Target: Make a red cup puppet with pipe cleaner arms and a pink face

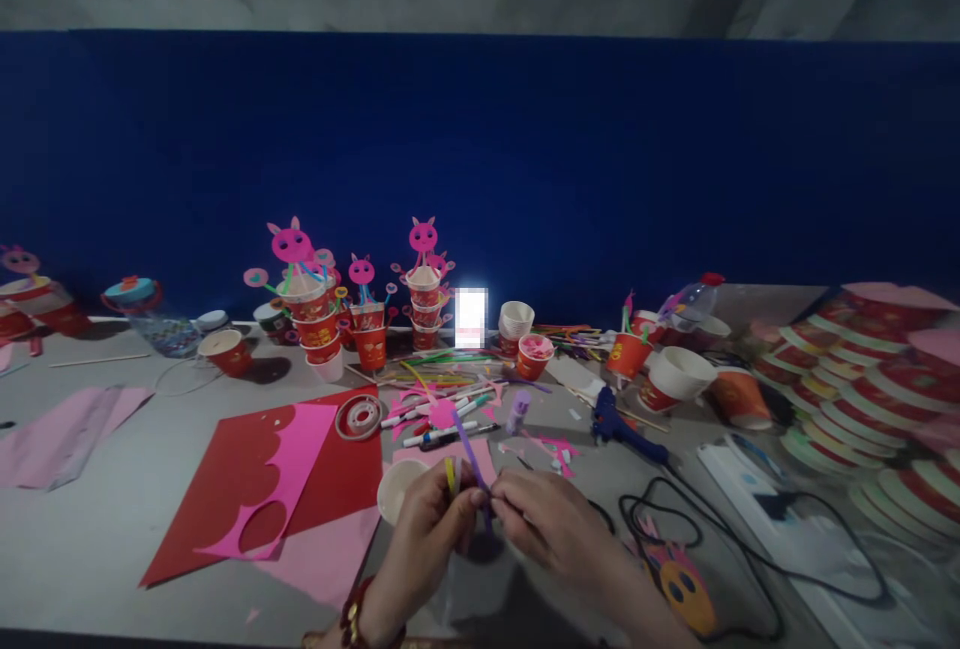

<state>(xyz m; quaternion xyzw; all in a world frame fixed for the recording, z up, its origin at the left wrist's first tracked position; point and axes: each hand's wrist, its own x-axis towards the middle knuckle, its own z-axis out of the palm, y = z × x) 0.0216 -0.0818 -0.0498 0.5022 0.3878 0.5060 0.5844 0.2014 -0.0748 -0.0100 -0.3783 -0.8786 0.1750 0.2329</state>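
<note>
My left hand (431, 519) is closed in a pinch around a purple pipe cleaner (468, 444), which rises at a slant above the fingers. Something yellow (451, 474) also pokes out between the fingers of this hand. Close against it, my right hand (553, 517) has its thumb and finger pressed together at the lower part of the same pipe cleaner. Fingers partly hide the spot where the two hands meet. A white-rimmed paper cup (399, 491) stands just beyond my left hand, partly covered by it.
Red card (202, 489) with cut pink paper (300, 454) lies left, beside a tape roll (358, 416). Ahead are markers (450, 434), a glue stick (518, 411) and cup figures (319, 329). A blue glue gun (622, 429), its black cord and stacked cups (862, 399) occupy the right.
</note>
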